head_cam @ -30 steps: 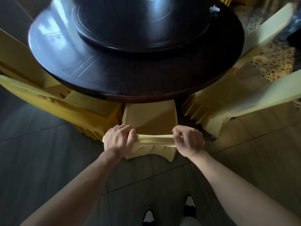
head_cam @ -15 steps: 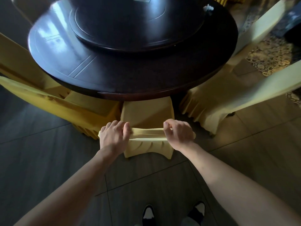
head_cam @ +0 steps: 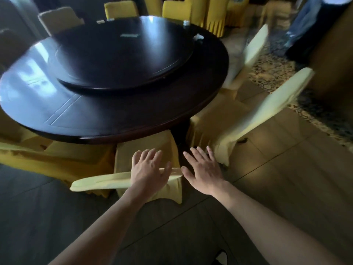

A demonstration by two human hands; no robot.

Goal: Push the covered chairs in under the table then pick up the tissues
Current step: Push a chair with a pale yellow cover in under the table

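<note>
A yellow-covered chair (head_cam: 147,148) stands in front of me with its seat partly under the dark round table (head_cam: 122,115). My left hand (head_cam: 148,170) hovers open over the top of its backrest, fingers spread. Just right of the backrest, my right hand (head_cam: 202,169) is open too and holds nothing. Another covered chair (head_cam: 254,119) stands at an angle to the right, its seat near the table edge. White crumpled tissues (head_cam: 198,36) lie on the far right of the table, and a second clump (head_cam: 186,22) sits beyond them.
A dark turntable (head_cam: 122,60) fills the middle of the table. More yellow-covered chairs stand at the left (head_cam: 38,155), far side (head_cam: 120,9) and right (head_cam: 254,44). A person's legs (head_cam: 305,22) stand top right by a patterned carpet (head_cam: 275,67).
Both hands have let go of the chair's backrest and opened. The view has swung up and to the right, bringing the far side of the table and the right-hand chairs into sight.
</note>
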